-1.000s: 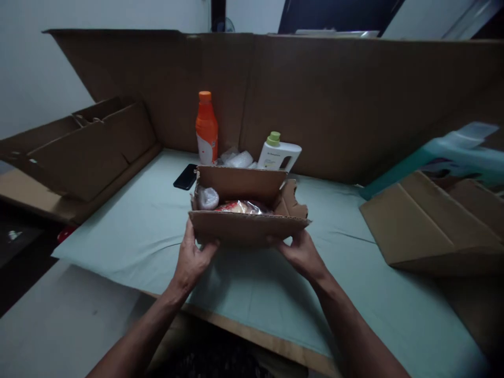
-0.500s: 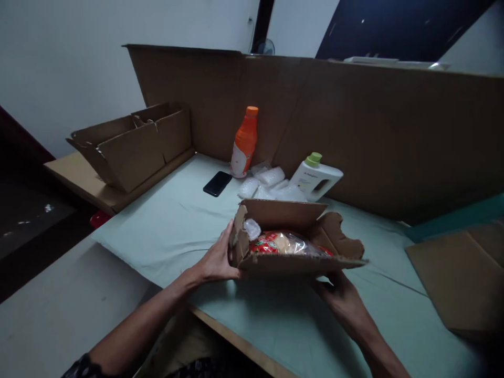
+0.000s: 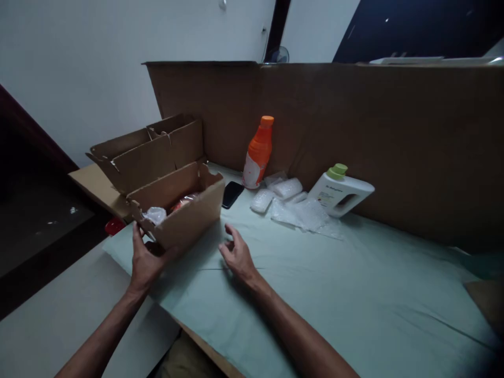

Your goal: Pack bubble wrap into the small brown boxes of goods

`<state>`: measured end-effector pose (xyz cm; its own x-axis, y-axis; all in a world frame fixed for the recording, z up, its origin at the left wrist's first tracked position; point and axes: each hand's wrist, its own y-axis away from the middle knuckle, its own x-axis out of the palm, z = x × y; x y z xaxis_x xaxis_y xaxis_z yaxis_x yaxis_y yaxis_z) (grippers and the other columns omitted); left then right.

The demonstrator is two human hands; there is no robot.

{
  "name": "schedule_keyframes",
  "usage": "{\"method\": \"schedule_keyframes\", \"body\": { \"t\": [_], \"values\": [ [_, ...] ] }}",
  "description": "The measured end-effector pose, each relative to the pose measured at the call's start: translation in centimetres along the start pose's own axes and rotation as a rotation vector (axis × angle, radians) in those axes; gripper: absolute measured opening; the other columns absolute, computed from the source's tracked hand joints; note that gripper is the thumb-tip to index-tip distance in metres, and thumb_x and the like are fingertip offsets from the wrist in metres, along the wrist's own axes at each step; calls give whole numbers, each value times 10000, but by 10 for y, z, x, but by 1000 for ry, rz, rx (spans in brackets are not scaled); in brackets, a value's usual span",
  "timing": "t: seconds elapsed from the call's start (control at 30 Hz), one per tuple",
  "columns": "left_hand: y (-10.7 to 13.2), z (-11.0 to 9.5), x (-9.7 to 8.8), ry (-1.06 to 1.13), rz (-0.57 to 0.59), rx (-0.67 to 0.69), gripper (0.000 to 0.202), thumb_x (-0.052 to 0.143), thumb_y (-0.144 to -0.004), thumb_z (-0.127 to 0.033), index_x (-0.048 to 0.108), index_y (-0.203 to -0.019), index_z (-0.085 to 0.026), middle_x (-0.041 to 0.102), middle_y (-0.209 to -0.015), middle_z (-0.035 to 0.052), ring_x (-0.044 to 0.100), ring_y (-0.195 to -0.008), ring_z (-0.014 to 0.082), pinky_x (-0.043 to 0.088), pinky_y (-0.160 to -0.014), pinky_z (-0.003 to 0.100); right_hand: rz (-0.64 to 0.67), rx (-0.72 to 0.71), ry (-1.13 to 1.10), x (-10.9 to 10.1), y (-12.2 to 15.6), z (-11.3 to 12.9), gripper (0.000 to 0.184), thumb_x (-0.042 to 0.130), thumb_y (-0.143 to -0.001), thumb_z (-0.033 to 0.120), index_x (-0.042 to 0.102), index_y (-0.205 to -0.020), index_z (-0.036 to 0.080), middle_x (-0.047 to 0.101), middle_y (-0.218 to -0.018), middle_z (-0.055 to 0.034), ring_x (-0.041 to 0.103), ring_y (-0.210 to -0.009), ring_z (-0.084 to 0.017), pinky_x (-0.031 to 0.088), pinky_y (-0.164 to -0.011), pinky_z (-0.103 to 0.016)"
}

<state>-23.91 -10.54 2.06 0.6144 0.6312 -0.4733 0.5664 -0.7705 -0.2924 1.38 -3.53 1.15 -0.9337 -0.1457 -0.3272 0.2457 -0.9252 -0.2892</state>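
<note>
A cardboard box (image 3: pixel 192 217) with its top open sits at the left of the table. Inside lie a red, shiny plastic packet (image 3: pixel 184 202) and a clump of bubble wrap (image 3: pixel 155 214). My left hand (image 3: pixel 146 261) grips the box's near left corner, its fingers at the end wall and its thumb along the front. Just right of the box, my right hand (image 3: pixel 238 255) is apart from it, fingers loosely spread and holding nothing.
Behind the box stands another cardboard box (image 3: pixel 153 153). Further right are a black phone (image 3: pixel 232 195), an orange bottle (image 3: pixel 258 155), bubble wrap pieces (image 3: pixel 289 197) and a white jug with a green cap (image 3: pixel 338 191). A tall cardboard panel (image 3: pixel 374 136) borders the table's back.
The cardboard box has moved left across the table, turned at an angle, with my left hand still on it. My right hand has come off the box. The view has shifted too.
</note>
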Motion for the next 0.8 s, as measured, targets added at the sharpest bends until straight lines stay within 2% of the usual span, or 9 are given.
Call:
{"method": "schedule_keyframes", "body": {
  "t": [0.07, 0.13, 0.2, 0.33, 0.47, 0.57, 0.63, 0.8],
  "values": [
    [-27, -7, 16, -27, -80, -28, 1324, 894, -593, -462, 94, -1628, -256, 405, -1560, 201, 593, -1288, 379, 520, -1065, 522, 15, -19, 10, 9, 8, -8, 544, 577, -796, 185, 610, -1339, 182, 638, -1366, -158, 631, -1224, -266, 579, -968, -432],
    [-56, -18, 38, -36, -141, -23, 1309, 890, -584, -430, 126, -1625, -211, 347, -1596, 217, 391, -1473, 416, 373, -1199, 557, 20, -37, 11, 9, 18, -15, 478, 561, -801, 148, 660, -1265, 205, 648, -1360, -140, 610, -1262, -262, 574, -985, -431],
    [-86, -27, 59, -36, -175, -12, 1276, 869, -603, -397, 134, -1621, -171, 302, -1615, 237, 298, -1524, 419, 294, -1244, 568, 26, -51, 19, 5, 25, -20, 444, 547, -823, 128, 672, -1241, 214, 644, -1372, -134, 599, -1283, -253, 584, -972, -417],
    [-129, -28, 88, -20, -175, 2, 1259, 850, -599, -342, 131, -1610, -124, 278, -1624, 258, 301, -1523, 410, 285, -1253, 555, 28, -72, 80, 0, 29, -20, 424, 555, -845, 116, 672, -1234, 236, 654, -1363, -119, 613, -1265, -251, 552, -1038, -455],
    [-140, -11, 97, -35, -212, 61, 1276, 860, -586, -370, 135, -1612, -147, 251, -1652, 224, 291, -1526, 402, 253, -1269, 544, 51, -114, 100, 0, 29, -16, 393, 561, -830, 94, 685, -1171, 244, 684, -1312, -105, 633, -1229, -248, 530, -1066, -458],
    [-140, -8, 105, -27, -229, 52, 1266, 858, -601, -347, 120, -1613, -166, 261, -1650, 222, 289, -1530, 396, 269, -1262, 553, 58, -113, 108, -2, 29, -14, 343, 551, -852, 94, 685, -1129, 245, 695, -1288, -100, 646, -1200, -245, 541, -1040, -449],
    [-144, -15, 115, -18, -211, 36, 1259, 857, -610, -319, 112, -1615, -173, 291, -1634, 225, 302, -1527, 393, 297, -1248, 555, 56, -122, 114, -3, 28, -14, 321, 548, -861, 92, 685, -1110, 242, 701, -1275, -101, 653, -1184, -246, 548, -1022, -446],
    [-169, -44, 154, -29, -145, -23, 1226, 838, -656, -300, 102, -1615, -98, 330, -1590, 264, 336, -1517, 388, 320, -1243, 515, 53, -148, 117, -4, 26, -13, 303, 545, -871, 83, 684, -1091, 238, 710, -1248, -99, 663, -1159, -241, 557, -995, -430]
  ]
}}
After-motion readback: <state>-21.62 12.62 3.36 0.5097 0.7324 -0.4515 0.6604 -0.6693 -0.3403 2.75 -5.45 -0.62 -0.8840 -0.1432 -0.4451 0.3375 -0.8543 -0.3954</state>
